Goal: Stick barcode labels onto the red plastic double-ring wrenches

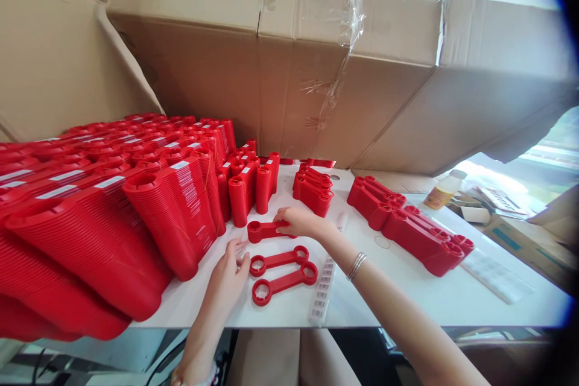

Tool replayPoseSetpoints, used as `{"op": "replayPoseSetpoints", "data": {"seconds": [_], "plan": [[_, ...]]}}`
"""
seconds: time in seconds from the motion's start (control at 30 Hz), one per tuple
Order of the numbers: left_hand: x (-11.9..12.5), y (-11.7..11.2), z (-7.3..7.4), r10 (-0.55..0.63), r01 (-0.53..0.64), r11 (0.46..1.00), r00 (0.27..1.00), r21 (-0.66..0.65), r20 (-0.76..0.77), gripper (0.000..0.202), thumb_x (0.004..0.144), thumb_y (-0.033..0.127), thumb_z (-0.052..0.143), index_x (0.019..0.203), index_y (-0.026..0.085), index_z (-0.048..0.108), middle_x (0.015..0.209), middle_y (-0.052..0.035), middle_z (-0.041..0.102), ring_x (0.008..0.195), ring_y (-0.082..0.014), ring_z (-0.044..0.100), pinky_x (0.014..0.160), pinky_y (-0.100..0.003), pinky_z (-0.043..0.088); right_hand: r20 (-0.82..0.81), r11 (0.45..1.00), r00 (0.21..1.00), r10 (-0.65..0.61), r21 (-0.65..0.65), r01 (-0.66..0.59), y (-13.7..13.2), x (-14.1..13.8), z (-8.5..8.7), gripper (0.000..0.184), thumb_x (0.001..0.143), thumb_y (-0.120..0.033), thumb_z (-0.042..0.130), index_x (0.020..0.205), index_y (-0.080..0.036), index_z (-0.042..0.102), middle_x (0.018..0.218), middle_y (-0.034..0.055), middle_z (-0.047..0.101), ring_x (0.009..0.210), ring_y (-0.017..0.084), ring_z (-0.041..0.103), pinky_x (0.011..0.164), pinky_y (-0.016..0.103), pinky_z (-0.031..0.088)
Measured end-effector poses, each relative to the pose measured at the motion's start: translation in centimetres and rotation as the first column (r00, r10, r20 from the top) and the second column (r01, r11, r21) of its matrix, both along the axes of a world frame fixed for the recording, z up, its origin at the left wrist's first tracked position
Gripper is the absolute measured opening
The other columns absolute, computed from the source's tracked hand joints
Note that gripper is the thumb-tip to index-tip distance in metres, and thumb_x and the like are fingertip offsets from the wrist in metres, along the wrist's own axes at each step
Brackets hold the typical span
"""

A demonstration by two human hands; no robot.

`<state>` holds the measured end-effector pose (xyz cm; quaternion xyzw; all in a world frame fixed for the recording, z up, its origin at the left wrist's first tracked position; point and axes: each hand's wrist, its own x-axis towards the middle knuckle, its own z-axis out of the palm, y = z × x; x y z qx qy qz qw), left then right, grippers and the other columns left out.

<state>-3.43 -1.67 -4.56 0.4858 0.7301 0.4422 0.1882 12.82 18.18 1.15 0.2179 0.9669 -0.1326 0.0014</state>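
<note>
My right hand (301,223) rests on the right end of a flat red plastic piece (265,231) shaped like a double ring, and its fingers appear to hold it. My left hand (228,274) lies open on the white table (190,313), holding nothing. Its fingertips are close to a tall stack of the same red pieces (174,208). Two more loose red pieces (278,260) (284,283) lie flat just right of that hand, and they do not touch it.
Long red stacks (76,253) fill the left side, and shorter stacks (244,193) (313,193) (423,241) stand along the table. A clear plastic strip (323,292) lies near the front edge. A taped cardboard sheet (271,72) rises behind, and a bottle (446,189) stands at the right.
</note>
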Motion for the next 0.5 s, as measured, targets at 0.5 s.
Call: {"op": "replayPoseSetpoints", "data": {"seconds": [0.5], "plan": [[-0.3, 0.1, -1.0, 0.001, -0.001, 0.999, 1.0, 0.034, 0.008, 0.034, 0.092, 0.043, 0.05, 0.119, 0.022, 0.053, 0.133, -0.0181, 0.071, 0.107, -0.031, 0.075, 0.098, -0.052, 0.057, -0.077, 0.996, 0.996, -0.038, 0.076, 0.044, 0.5, -0.2, 1.3, 0.015, 0.101, -0.029, 0.064, 0.104, -0.015, 0.069, 0.106, 0.0055, 0.07, 0.087, 0.017, 0.067, 0.08, 0.035, 0.057]]}}
